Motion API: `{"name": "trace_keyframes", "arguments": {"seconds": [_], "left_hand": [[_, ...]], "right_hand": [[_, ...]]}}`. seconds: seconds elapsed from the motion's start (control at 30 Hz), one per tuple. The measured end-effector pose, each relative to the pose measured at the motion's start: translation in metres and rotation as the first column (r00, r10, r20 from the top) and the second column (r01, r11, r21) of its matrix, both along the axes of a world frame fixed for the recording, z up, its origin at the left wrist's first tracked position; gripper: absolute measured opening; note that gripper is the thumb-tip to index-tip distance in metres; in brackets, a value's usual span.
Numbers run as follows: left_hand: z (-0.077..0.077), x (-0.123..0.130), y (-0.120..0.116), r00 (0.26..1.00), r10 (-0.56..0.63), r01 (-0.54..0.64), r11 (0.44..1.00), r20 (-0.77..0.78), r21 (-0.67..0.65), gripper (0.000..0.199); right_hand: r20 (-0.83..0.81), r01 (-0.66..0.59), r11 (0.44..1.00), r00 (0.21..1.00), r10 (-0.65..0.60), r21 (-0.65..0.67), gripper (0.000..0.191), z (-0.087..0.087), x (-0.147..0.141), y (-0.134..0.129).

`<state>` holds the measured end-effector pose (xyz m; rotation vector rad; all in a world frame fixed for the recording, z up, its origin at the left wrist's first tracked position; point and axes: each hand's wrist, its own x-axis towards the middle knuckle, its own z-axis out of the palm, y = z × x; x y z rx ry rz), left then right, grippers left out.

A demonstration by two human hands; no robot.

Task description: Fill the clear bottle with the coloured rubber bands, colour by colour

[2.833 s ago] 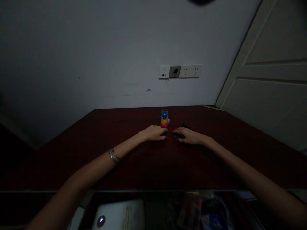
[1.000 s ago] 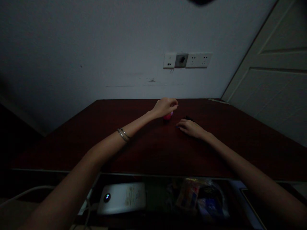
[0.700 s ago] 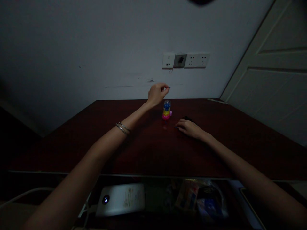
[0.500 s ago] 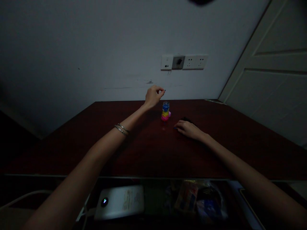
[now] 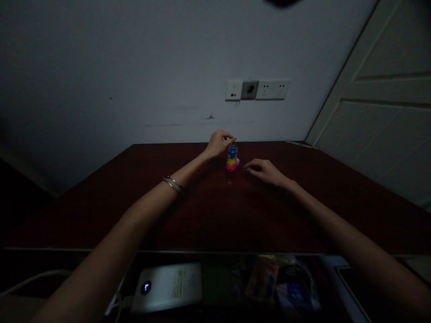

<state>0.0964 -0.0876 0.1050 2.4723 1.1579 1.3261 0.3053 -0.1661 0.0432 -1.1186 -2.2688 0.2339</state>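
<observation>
Mid-frame, our left hand [image 5: 217, 142] pinched what seemed a dark bit [image 5: 235, 139] above the clear jar [image 5: 232, 160]; rightward, our right hand [image 5: 267, 172] gripped a blue piece [image 5: 245, 169].

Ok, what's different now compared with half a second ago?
The left hand has come down toward the top of the jar, its fingers pinched. The right hand has shifted up or forward, nearer the jar. Whether either hand gripped or released anything is too small to tell. The jar stayed upright on the table, the pink thing beside it.
</observation>
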Motion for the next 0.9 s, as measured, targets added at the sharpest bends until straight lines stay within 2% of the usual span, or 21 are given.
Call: {"name": "trace_keyframes", "arguments": {"seconds": [0.13,0.23,0.33,0.43,0.57,0.73,0.9], "left_hand": [[-0.004,0.003,0.006,1.0,-0.008,0.008,1.0,-0.02,-0.009,0.014],[-0.007,0.005,0.01,0.999,-0.004,0.003,1.0,-0.038,-0.011,0.014],[-0.008,0.006,0.011,0.998,-0.003,0.002,1.0,-0.058,-0.024,0.014],[-0.008,0.006,0.008,0.997,-0.029,0.025,0.998,-0.068,-0.058,0.015],[-0.009,0.004,0.005,0.996,-0.061,0.054,0.994,-0.067,-0.09,0.018],[-0.014,0.002,0.007,1.0,0.003,-0.001,0.995,0.017,-0.103,0.022],[-0.026,0.001,0.012,0.999,-0.033,0.039,0.987,0.039,-0.153,0.045]], "right_hand": [[-0.212,0.058,0.998,0.976,-0.049,0.036,0.024,0.034,-0.006,0.011],[-0.264,0.088,0.994,0.962,-0.069,0.061,0.025,0.058,-0.012,0.018],[-0.282,0.122,0.989,0.955,-0.094,0.085,0.027,0.073,-0.017,0.027],[-0.319,0.146,0.987,0.941,-0.116,0.073,0.029,0.075,-0.022,0.039],[-0.357,0.166,0.984,0.924,-0.134,0.06,0.027,0.069,-0.031,0.055],[-0.341,0.198,0.978,0.926,-0.163,0.071,0.025,0.061,-0.042,0.067],[-0.229,0.161,0.985,0.963,-0.142,0.066,0.025,0.055,-0.045,0.069]]}}
